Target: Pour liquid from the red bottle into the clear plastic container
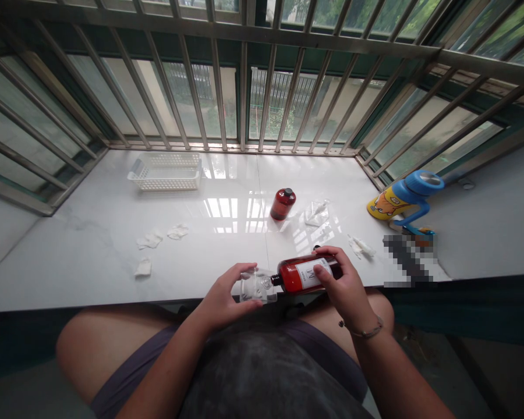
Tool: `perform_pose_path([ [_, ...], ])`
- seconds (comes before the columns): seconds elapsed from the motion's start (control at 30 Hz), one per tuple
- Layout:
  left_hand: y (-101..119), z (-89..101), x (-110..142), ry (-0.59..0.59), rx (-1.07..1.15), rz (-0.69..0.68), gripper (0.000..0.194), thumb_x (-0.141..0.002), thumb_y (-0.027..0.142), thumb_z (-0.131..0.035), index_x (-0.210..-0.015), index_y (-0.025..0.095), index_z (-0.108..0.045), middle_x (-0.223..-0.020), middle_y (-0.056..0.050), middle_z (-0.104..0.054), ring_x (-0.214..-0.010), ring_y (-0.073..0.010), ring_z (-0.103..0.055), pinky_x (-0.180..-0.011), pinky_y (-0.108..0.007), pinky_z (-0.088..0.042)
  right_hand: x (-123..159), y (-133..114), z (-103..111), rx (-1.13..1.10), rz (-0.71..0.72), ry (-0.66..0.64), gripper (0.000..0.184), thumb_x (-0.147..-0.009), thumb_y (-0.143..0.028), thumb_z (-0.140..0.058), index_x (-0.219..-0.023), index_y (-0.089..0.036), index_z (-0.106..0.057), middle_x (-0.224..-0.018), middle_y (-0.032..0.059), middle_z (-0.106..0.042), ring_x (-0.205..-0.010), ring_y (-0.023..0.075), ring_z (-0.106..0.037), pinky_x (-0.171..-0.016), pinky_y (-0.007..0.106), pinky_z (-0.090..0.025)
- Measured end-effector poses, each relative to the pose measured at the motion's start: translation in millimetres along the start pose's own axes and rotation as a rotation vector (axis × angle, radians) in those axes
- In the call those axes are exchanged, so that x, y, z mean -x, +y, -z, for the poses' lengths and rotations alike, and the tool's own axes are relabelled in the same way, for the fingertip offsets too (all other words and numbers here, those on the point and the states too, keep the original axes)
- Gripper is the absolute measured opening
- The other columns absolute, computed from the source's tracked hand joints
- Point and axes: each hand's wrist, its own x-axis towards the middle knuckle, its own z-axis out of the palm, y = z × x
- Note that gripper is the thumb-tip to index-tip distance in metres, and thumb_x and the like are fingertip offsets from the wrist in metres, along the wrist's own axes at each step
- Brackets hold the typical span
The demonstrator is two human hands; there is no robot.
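My left hand [229, 294] is closed round a small clear plastic container [258, 286] above the table's front edge. In my right hand [338, 276] lies a red bottle [290, 274] with a white label, tipped almost flat. Its black neck points left and meets the right side of the clear container; whether liquid is flowing I cannot tell. Near my right fingertips shows a small round black piece [317, 248], perhaps a cap. Beyond my hands a second red bottle [283, 205] stands upright with a dark cap on.
Crumpled white tissues [149, 240] lie on the left of the white table [91, 192], another [361, 247] on the right. A white basket [166, 173] stands at the back left. A clear plastic item [317, 213] lies beside the standing bottle. A blue-and-yellow flask [404, 195] stands at the right.
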Motion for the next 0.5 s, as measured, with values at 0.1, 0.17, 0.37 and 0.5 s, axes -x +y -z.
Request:
perform_pose_path([
  [0.1, -0.5, 0.1, 0.0, 0.003, -0.013, 0.004, 0.076, -0.084, 0.050, -0.092, -0.150, 0.027, -0.061, -0.147, -0.014, -0.066, -0.131, -0.0329, -0.067, -0.119, -0.054, -0.055, -0.1, 0.3, 0.2, 0.002, 0.002, 0.000, 0.049, -0.090, -0.064, -0.080, -0.123, -0.029, -0.066, -0.122, 0.0076, -0.073, -0.100, 0.0288, -0.070, -0.082, 0.039, -0.060],
  [0.17, -0.7, 0.3, 0.2, -0.001, -0.019, 0.009, 0.076, -0.084, 0.050, -0.092, -0.150, 0.027, -0.060, -0.147, -0.013, -0.066, -0.132, -0.0328, -0.067, -0.119, -0.054, -0.054, -0.2, 0.7, 0.4, -0.002, 0.001, 0.000, 0.049, -0.090, -0.063, -0.080, -0.123, -0.030, -0.066, -0.122, 0.0072, -0.074, -0.100, 0.0289, -0.070, -0.082, 0.039, -0.060],
  [0.37, -3.3, 0.8, 0.9, -0.012, -0.034, 0.016, 0.074, -0.086, 0.048, -0.091, -0.150, 0.029, -0.059, -0.148, -0.011, -0.065, -0.134, -0.0309, -0.065, -0.121, -0.052, -0.052, -0.1, 2.0, 0.8, -0.009, -0.007, 0.002, 0.048, -0.090, -0.063, -0.081, -0.123, -0.030, -0.067, -0.121, 0.0065, -0.073, -0.099, 0.0283, -0.070, -0.079, 0.037, -0.059],
  [0.5, -5.1, 0.9, 0.7, -0.011, -0.036, 0.024, 0.074, -0.086, 0.048, -0.091, -0.150, 0.030, -0.058, -0.149, -0.010, -0.065, -0.133, -0.0303, -0.065, -0.121, -0.051, -0.052, -0.5, 3.5, 1.2, 0.009, -0.009, 0.002, 0.049, -0.090, -0.064, -0.080, -0.123, -0.030, -0.067, -0.120, 0.0069, -0.074, -0.097, 0.0284, -0.070, -0.078, 0.038, -0.059],
])
